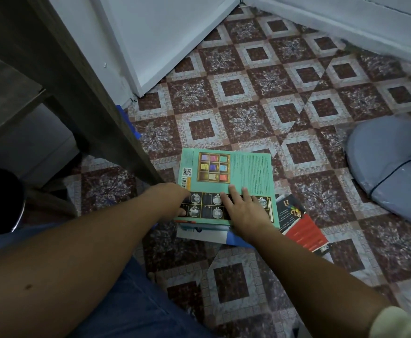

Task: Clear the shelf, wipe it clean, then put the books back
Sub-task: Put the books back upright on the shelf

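I can see the left hand (pixel 180 202) curled round the left edge of the green book (pixel 248 167), holding it. The right hand (pixel 243 212) lies flat on its cover, fingers straight, gripping nothing. The book tops a small pile on the tiled floor (pixel 285 76), right under both hands, and a red and black book (pixel 302 228) pokes out just right of the right hand.

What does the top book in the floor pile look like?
Find the patterned floor beside the dark wooden frame; a pile of books sits there. The top book is green with a grid of coloured squares, unlike the red-and-black book poking out beneath.
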The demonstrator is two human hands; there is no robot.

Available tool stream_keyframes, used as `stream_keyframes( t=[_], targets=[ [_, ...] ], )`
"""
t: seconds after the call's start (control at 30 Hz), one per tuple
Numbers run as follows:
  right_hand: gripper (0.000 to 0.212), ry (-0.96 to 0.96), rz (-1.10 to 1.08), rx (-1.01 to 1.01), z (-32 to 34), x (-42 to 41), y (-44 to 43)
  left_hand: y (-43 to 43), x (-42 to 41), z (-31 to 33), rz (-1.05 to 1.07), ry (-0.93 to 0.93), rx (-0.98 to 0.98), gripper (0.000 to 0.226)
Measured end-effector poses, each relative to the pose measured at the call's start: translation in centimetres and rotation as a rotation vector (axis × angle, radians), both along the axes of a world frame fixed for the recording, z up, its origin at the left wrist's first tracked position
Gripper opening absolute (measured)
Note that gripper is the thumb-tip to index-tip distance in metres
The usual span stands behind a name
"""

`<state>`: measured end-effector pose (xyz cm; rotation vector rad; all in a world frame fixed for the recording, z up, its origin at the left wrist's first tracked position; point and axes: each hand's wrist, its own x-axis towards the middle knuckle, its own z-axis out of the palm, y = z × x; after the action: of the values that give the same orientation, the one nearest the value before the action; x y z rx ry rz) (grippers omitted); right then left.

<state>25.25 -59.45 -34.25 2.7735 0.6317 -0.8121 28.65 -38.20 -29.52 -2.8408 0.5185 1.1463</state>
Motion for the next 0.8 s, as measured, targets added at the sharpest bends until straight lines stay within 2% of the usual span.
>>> stream_keyframes(
  t=[0.13, 0.2, 0.27, 0.33, 0.43, 0.57, 0.67, 0.8],
  targets=[
    [0.077, 0.027, -0.025, -0.014, 0.6, 0.5, 1.1, 0.1, -0.2, 0.4, -0.022, 0.002, -0.002, 0.059],
    [0.061, 0.007, -0.029, -0.013, 1.7, 1.0, 1.7, -0.1, -0.4, 0.9, -0.041, 0.002, -0.018, 0.066],
    [0.039, -0.045, -0.017, 0.025, 3.4, 1.6, 2.1, -0.3, -0.6, 1.6, -0.055, -0.018, -0.040, 0.065],
    [0.027, -0.079, -0.026, 0.057, 5.5, 2.5, 2.4, -0.6, -0.6, 2.1, -0.033, -0.081, -0.068, 0.063],
    [0.021, -0.159, -0.026, 0.078, 9.6, 4.0, 3.0, -0.9, -0.4, 3.9, 0.056, -0.252, -0.115, 0.058],
    [0.014, -0.291, 0.041, 0.080, 15.2, 4.9, 5.1, -0.6, -0.2, 7.7, 0.087, -0.556, -0.152, 0.036],
    [0.018, -0.349, 0.124, 0.089, 19.8, 4.6, 7.6, 1.2, -0.7, 11.3, 0.184, -0.615, -0.136, 0.030],
    [0.026, -0.368, 0.218, 0.117, 25.3, 3.4, 11.1, 5.0, -2.2, 16.5, 0.186, -0.641, -0.122, 0.026]
  ],
)
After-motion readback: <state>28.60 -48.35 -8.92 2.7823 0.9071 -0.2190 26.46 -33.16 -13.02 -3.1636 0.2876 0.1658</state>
